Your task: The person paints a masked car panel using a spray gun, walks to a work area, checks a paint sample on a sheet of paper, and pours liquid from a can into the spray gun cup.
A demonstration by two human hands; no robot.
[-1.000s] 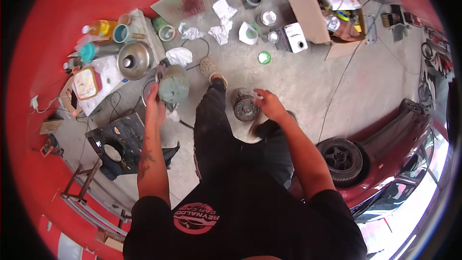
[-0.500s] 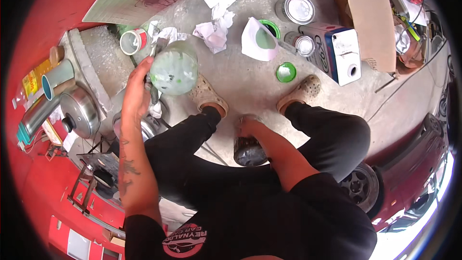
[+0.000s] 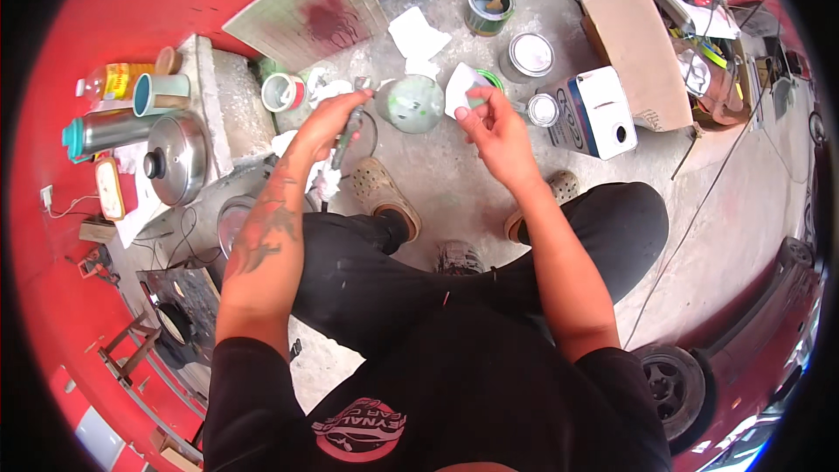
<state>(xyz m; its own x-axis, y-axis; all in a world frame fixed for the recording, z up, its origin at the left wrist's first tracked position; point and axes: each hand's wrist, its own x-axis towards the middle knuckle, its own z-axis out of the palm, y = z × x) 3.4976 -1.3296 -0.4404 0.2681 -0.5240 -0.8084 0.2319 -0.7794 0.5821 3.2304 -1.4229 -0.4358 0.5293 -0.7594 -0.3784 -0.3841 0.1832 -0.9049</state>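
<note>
My left hand [image 3: 330, 127] is closed round the handle of a spray gun [image 3: 344, 145], whose translucent, green-stained cup [image 3: 411, 105] points to the right. A hose end wrapped in white paper shows below the handle. My right hand [image 3: 505, 142] is raised with its fingers apart, just beside a white paper funnel [image 3: 460, 87] on a green-rimmed can [image 3: 489, 79]. Its fingers overlap the funnel in view; whether they touch it I cannot tell. A dark jar [image 3: 459, 257] stands on the floor between my legs, partly hidden by them.
Beyond my hands are a paint can with a brush [image 3: 490, 9], a closed can [image 3: 530, 56], a rectangular metal tin [image 3: 587, 114] and a cardboard box [image 3: 635, 57]. Crumpled paper [image 3: 418, 35] lies ahead. At left are a pot [image 3: 177, 157] and a flask [image 3: 114, 133]; a car [image 3: 743, 332] is at right.
My right hand has left the dark jar and come up beside the paper funnel. My left hand has carried the spray gun rightward, and its cup now sits nearer the funnel. The view has shifted.
</note>
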